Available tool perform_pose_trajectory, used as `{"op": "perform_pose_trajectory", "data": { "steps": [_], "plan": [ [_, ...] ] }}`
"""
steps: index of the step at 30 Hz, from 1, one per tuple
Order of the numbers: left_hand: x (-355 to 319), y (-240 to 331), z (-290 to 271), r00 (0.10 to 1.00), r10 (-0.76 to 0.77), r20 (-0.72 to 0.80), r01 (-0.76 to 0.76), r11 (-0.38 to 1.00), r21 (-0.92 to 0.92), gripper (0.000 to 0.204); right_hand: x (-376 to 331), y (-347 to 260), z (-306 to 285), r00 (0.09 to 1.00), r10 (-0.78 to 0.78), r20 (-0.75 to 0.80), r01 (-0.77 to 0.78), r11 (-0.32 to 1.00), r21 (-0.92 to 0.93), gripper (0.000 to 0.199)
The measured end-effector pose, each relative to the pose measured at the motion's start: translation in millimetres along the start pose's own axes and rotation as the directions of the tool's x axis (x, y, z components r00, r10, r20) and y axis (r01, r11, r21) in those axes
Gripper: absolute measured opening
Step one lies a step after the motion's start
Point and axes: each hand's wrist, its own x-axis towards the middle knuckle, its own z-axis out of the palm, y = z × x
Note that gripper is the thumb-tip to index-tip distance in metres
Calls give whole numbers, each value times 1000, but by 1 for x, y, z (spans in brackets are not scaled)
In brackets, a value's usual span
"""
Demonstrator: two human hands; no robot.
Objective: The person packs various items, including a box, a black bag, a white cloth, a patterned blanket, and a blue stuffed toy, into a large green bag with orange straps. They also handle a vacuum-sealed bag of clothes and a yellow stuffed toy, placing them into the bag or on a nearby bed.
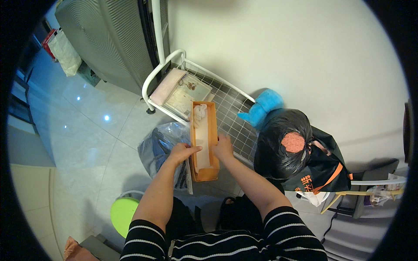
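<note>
Head view, looking down. Your left hand point(182, 152) grips the left long wall of a narrow orange box point(213, 130), thumb reaching over the rim onto the white paper point(202, 140) lying inside it. Your right hand point(223, 148) is closed on the box's right long wall, fingers curled over the rim. The box is open at the top and runs lengthwise away from you; a crumpled pale item point(199, 111) sits at its far end. The box's far half overlies a white wire rack point(230, 106), its near half projecting past the rack's front rail toward you. Also on the rack, just left of the box's far end, lie a pink flat item point(167, 86) and a printed booklet point(187, 92). Left of the box, touching its near corner, is a clear plastic bag point(159, 148) of dark contents. Right of the box, a full black rubbish bag point(283, 143) stands, with a blue plush toy point(263, 106) behind it.
</note>
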Motion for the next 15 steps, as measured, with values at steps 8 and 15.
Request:
{"op": "perform_pose_trajectory", "data": {
  "steps": [8,15],
  "plan": [
    [-14,15,-8,998,62,-24,-62,998,1,66,5,2,-8,994,80,70,-91,981,171,30],
    [-16,-3,-16,976,134,-171,-151,984,-92,36,96,6,-72,979,28,-200,-48,994,-96,20]
  ]
}}
